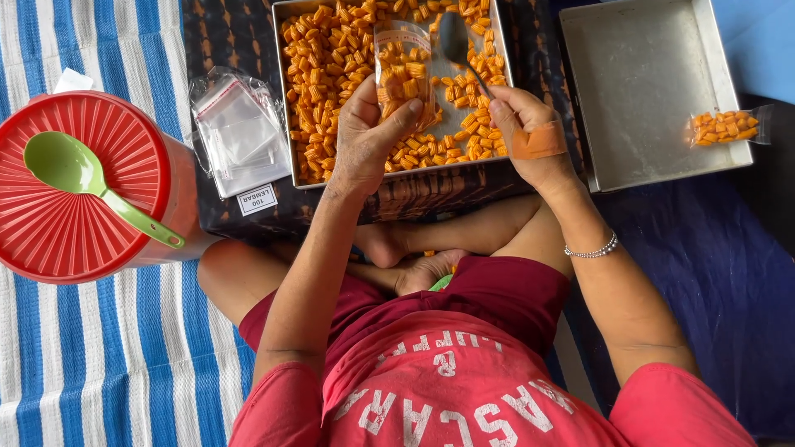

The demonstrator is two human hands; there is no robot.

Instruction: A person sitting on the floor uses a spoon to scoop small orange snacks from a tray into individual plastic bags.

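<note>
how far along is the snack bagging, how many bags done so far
Done: one filled bag lies in the grey tray. In hand: the left hand holds a small clear bag, partly full, while the right hand holds a spoon over it. Left: the snack tray is still mostly full, and a stack of empty bags waits beside it.

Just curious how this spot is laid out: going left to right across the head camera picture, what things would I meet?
Red ribbed container lid with a green scoop → stack of clear bags → tray of orange snacks → grey metal tray → filled snack bag.
</note>
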